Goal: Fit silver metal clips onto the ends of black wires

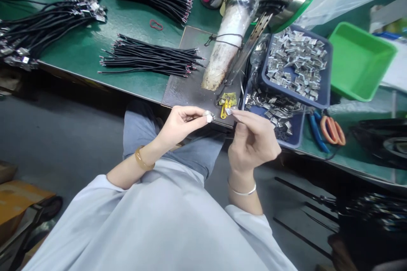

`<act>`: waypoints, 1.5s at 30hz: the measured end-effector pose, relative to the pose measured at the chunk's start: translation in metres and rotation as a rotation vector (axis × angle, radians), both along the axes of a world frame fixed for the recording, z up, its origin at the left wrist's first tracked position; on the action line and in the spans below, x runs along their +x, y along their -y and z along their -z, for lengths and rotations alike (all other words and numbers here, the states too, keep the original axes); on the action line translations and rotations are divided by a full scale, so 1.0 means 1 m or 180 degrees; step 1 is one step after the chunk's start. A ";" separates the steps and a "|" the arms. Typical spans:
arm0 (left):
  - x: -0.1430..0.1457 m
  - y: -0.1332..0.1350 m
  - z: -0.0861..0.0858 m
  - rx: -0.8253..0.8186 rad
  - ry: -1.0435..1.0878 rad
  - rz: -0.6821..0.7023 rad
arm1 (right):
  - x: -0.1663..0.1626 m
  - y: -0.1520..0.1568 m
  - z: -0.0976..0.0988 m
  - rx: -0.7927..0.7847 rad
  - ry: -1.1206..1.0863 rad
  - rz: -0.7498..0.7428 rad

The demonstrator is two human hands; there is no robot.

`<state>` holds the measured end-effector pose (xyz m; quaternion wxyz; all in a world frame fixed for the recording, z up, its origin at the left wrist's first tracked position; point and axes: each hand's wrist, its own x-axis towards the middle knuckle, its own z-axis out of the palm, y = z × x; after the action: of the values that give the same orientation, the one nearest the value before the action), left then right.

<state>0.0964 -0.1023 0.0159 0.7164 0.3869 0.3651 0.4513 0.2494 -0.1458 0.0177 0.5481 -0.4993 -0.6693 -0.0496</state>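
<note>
Cables with metal ends [63, 16] at 10 o'clock look done from my end; bare-ended cables [148, 57] at 11 seem left. Dead centre, my left hand [181, 125] pinches something small [213, 116] I can't make out, my right hand [252, 139] a metal piece [228, 111]. Wrapped column [227, 34] at 1 looms in the way; loose shells [295, 63] fill a tray [328, 89] at 2.

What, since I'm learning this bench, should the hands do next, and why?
Perhaps bring the right hand toward the left hand: the right appears to pinch a metal piece, the left a small item, and a gap separates them.
</note>
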 end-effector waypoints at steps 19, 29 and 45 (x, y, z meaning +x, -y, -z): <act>0.003 -0.022 0.000 0.0538 -0.0619 -0.0117 | 0.001 -0.014 0.011 -0.0243 0.0259 -0.0270; 0.009 -0.028 -0.007 0.0610 -0.0813 -0.0260 | 0.004 -0.024 0.009 0.0054 0.0714 -0.0238; 0.005 -0.030 -0.009 0.0498 -0.0674 -0.0054 | 0.008 -0.022 0.009 0.0221 0.1087 -0.0169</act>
<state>0.1017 -0.0723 0.0247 0.6377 0.4840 0.4057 0.4411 0.2575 -0.1238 0.0091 0.4444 -0.4465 -0.7635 -0.1422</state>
